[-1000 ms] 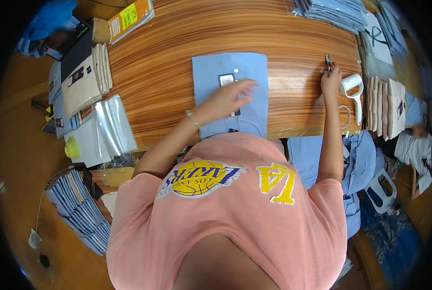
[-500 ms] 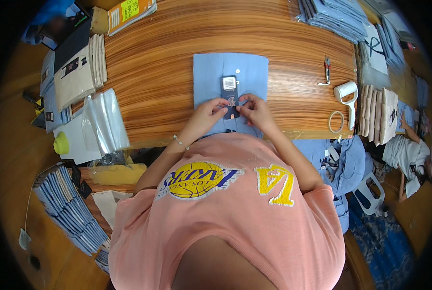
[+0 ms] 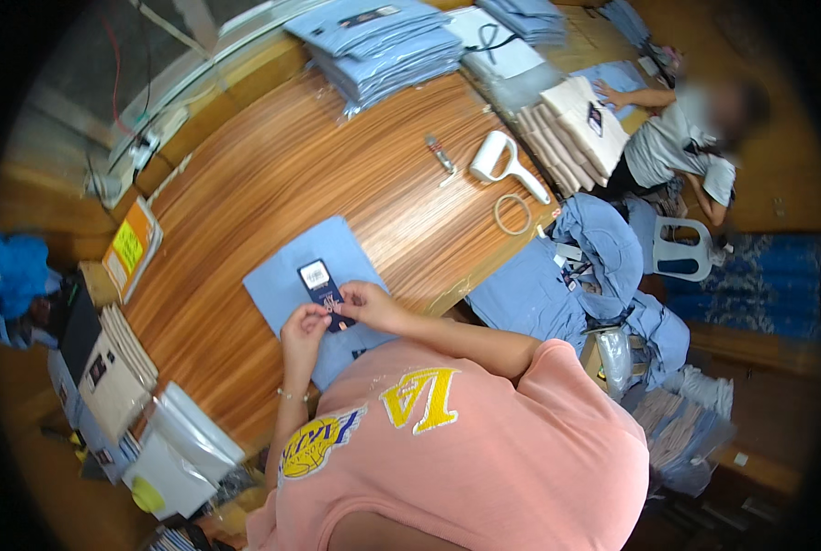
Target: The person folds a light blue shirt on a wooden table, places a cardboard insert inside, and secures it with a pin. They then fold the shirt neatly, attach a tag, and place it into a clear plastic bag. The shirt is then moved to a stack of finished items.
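Observation:
A folded blue shirt lies flat on the wooden table in front of me. On it rests a dark hang tag with a white label at its far end. My left hand is closed at the tag's near left edge, its thumb and fingertips pinched together. From the right, my right hand pinches the opposite edge, with its knuckles bent over the shirt. The fingers partly cover the tag's near end, and any string between them is too small to make out.
A white lint roller, a tape ring and small snips lie to the right. Bagged blue shirts are stacked at the back. Clear plastic bags sit at the left. Another person works at the far right.
My view has swung to the right, so the table appears tilted and more of the right side shows. Both hands stay at the hang tag with little visible shift.

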A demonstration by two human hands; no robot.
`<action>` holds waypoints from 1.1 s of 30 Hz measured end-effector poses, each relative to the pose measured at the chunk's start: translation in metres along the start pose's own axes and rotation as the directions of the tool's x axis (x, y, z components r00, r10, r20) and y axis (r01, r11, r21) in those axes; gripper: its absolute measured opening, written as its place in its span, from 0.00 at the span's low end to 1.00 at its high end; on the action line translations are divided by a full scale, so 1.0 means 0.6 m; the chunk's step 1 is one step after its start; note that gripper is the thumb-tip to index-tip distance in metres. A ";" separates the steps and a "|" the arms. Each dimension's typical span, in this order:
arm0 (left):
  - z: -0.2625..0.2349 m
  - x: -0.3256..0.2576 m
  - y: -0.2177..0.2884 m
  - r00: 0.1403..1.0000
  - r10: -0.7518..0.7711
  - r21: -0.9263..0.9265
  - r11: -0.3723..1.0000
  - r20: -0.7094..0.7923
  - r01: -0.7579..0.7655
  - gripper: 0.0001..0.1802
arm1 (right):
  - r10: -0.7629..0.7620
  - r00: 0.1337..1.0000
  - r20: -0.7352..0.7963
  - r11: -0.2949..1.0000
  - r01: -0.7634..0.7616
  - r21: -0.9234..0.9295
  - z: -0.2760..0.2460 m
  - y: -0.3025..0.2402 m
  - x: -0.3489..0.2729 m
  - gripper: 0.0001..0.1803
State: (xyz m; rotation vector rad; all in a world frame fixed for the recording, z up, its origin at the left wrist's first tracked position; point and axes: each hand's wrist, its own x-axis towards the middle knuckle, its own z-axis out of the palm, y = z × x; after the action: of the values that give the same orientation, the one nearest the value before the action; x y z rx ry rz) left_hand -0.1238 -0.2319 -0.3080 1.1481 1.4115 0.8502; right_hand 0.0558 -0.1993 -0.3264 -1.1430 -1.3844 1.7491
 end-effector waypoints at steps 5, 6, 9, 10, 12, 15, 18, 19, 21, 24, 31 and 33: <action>0.010 -0.031 0.012 0.891 0.450 0.617 0.687 0.054 -0.384 0.19 | 0.041 0.994 -0.101 0.952 -0.070 -0.299 -0.036 -0.019 -0.007 0.13; 0.004 -0.038 -0.006 0.875 0.453 0.652 0.614 0.170 -0.445 0.22 | 0.000 0.991 -0.134 0.929 -0.049 -0.366 -0.031 -0.018 -0.008 0.15; -0.001 -0.045 -0.046 0.806 0.403 0.693 0.422 0.434 -0.584 0.28 | -0.030 0.990 -0.140 0.866 -0.045 -0.498 -0.030 -0.036 -0.010 0.26; 0.000 -0.049 -0.050 0.802 0.367 0.701 0.395 0.472 -0.594 0.30 | -0.087 0.983 -0.162 0.852 -0.011 -0.524 -0.027 -0.036 -0.016 0.27; 0.001 -0.042 -0.056 0.797 0.306 0.730 0.325 0.521 -0.602 0.33 | -0.201 0.959 -0.201 0.815 0.050 -0.577 -0.027 -0.037 -0.026 0.28; 0.006 -0.042 -0.047 0.802 0.275 0.749 0.292 0.530 -0.595 0.33 | -0.233 0.935 -0.268 0.786 0.018 -0.618 -0.061 -0.044 -0.054 0.26; 0.005 -0.045 -0.037 0.797 0.255 0.740 0.297 0.547 -0.603 0.34 | -0.184 0.906 -0.381 0.822 -0.070 -0.565 -0.108 -0.040 -0.095 0.22; 0.006 -0.049 -0.030 0.804 0.279 0.726 0.346 0.525 -0.594 0.34 | -0.191 0.899 -0.393 0.816 -0.077 -0.573 -0.122 -0.035 -0.113 0.20; 0.003 -0.056 -0.011 0.818 0.312 0.688 0.444 0.483 -0.575 0.35 | -0.198 0.885 -0.421 0.808 -0.095 -0.581 -0.143 -0.023 -0.149 0.17; -0.011 -0.054 -0.009 0.810 0.456 0.641 0.507 0.368 -0.577 0.39 | -0.168 0.892 -0.418 0.743 -0.164 -0.649 -0.153 -0.026 -0.200 0.14; 0.013 -0.014 0.049 0.845 0.526 0.657 0.605 0.095 -0.450 0.41 | -0.602 0.632 -0.487 0.541 -0.125 -0.831 -0.342 -0.018 -0.283 0.09; 0.048 -0.005 0.069 0.839 0.544 0.627 0.656 -0.008 -0.419 0.40 | -0.658 0.370 -0.656 0.686 -0.065 -0.725 -0.471 -0.008 -0.285 0.07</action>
State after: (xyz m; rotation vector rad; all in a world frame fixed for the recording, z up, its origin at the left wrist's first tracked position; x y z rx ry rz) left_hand -0.0878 -0.2260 -0.2730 2.0633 1.6235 0.9187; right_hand 0.3839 -0.2261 -0.3004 -1.6469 -1.3200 0.0711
